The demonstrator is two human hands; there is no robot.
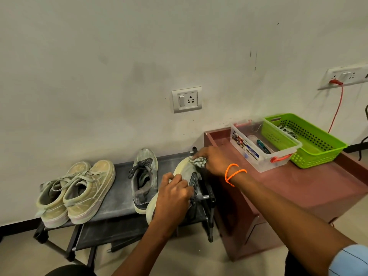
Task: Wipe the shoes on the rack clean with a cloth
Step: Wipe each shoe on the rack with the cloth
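Pale wall, black rack [117,198], four dusty shoes, one under the cloth.

Rack stands low against the scuffed wall with a socket [187,99] above it; a maroon cabinet [294,188] touches the rack's right end and carries a clear box [262,144] and a green basket [304,140]. At the rack's left end, a beige pair [77,192]; near the middle, a grey shoe [143,176]; at the right end, its mate [184,172], tipped on its side. Left hand [173,198] grips this mate around the middle, fingers curled over it; right hand [211,160] bunches the cloth [198,161] and presses it on the toe. Risks, as judged: hard rubbing could slide the tipped shoe off the rack's right edge or into the grey shoe; a loaded cloth may only smear dust; the dusty shelf could re-soil cleaned shoes.
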